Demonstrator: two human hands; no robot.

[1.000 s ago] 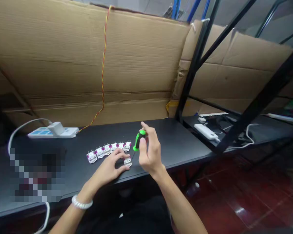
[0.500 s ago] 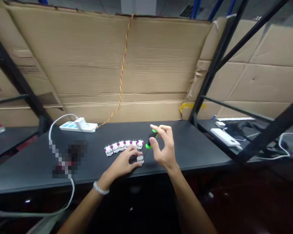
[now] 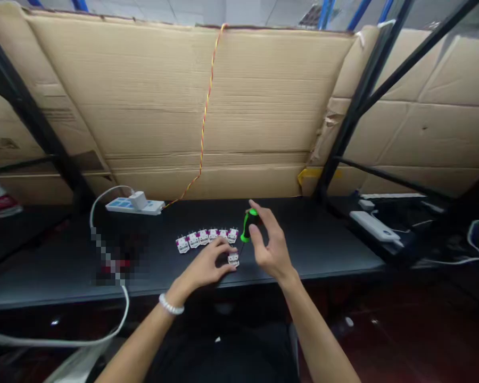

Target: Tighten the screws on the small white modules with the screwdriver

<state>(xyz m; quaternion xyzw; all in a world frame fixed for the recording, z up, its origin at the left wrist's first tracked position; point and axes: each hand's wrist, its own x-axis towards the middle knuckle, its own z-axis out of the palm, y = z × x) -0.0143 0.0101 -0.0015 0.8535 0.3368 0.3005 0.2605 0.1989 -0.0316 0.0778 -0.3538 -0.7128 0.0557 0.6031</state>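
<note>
Left hand (image 3: 207, 266): fingertips pinch a small white part (image 3: 233, 259) flat on the black table (image 3: 323, 244). Right hand (image 3: 271, 250): curled round the green-black screwdriver (image 3: 248, 226), handle up, tip slanting down toward the pinched part. Just beyond the left fingers, a row of like parts (image 3: 205, 237). Further back-left of that hand, a power strip (image 3: 134, 205).
</note>
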